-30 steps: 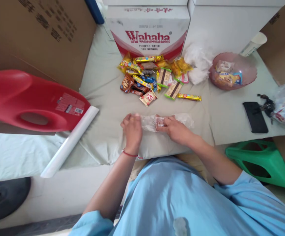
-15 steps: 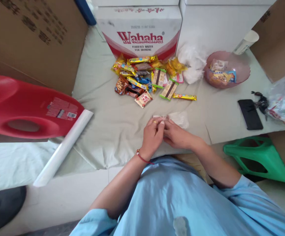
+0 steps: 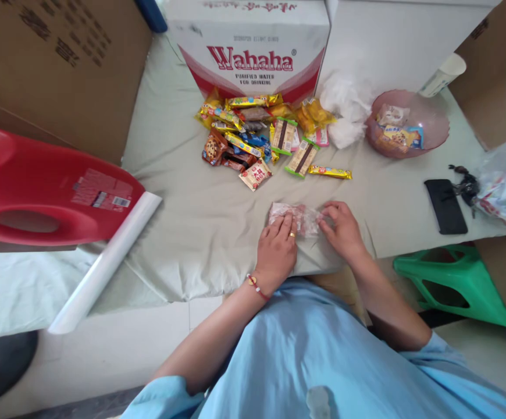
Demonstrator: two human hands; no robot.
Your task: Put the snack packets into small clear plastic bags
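A small clear plastic bag (image 3: 309,221) with a reddish-and-white packet (image 3: 279,210) inside lies near the front edge of the covered table. My left hand (image 3: 278,247) rests on its left part, fingers stretched out flat and covering some of the packet. At the bag's right end, the thumb and fingers of my right hand (image 3: 341,230) pinch the loose plastic. Beyond my hands spreads a pile of wrapped snacks, including a cream-coloured packet (image 3: 255,174), a green-edged bar (image 3: 302,157) and a yellow stick-shaped snack (image 3: 330,171).
Behind the snacks stands a Wahaha carton (image 3: 253,64). White plastic bags (image 3: 346,110), a pink bowl (image 3: 436,131) holding snacks, a paper cup (image 3: 442,75) and a black phone (image 3: 445,206) are on the right. A red jug (image 3: 65,169) and a white roll (image 3: 107,262) are at left.
My hands were together over the bag; now my right hand has moved right to its end. My left hand has flattened onto the bag, and the packet inside now shows.
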